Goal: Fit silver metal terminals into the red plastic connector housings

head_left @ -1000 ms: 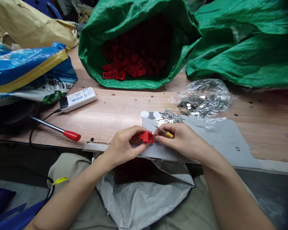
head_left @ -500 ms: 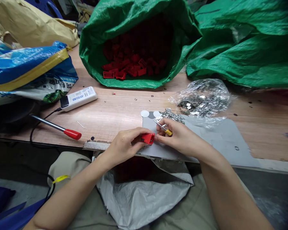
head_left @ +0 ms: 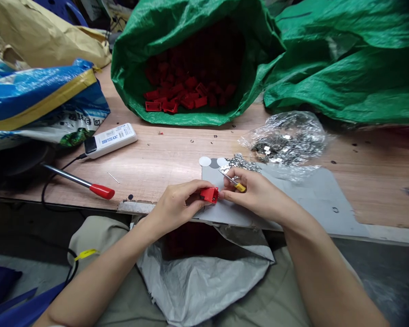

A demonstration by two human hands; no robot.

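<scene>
Between the thumb and fingers of my left hand (head_left: pixel 179 200) is a small red plastic housing (head_left: pixel 209 195), held over the front edge of a grey mat (head_left: pixel 306 195). My right hand (head_left: pixel 250 188) is closed around a small screwdriver (head_left: pixel 238 185) with a yellow handle, its metal shaft pointing up and left. The right thumb and fingertip reach to the housing's right side; whether they pinch a small part there I cannot make out. Just behind the right hand lies a pile of small metal pieces (head_left: pixel 240 162).
A green sack (head_left: pixel 132 97) of red housings lies open at the back. Right of the pile sits a clear plastic bag (head_left: pixel 293 136) of metal pieces. A red-tipped lever (head_left: pixel 102 191) and a white device (head_left: pixel 112 140) are at left. A grey sack (head_left: pixel 204 277) hangs open over my lap.
The red housing has turned slightly in my left fingers, and its open end shows differently. Both hands stay nearly in place, and the screwdriver remains in the right one.
</scene>
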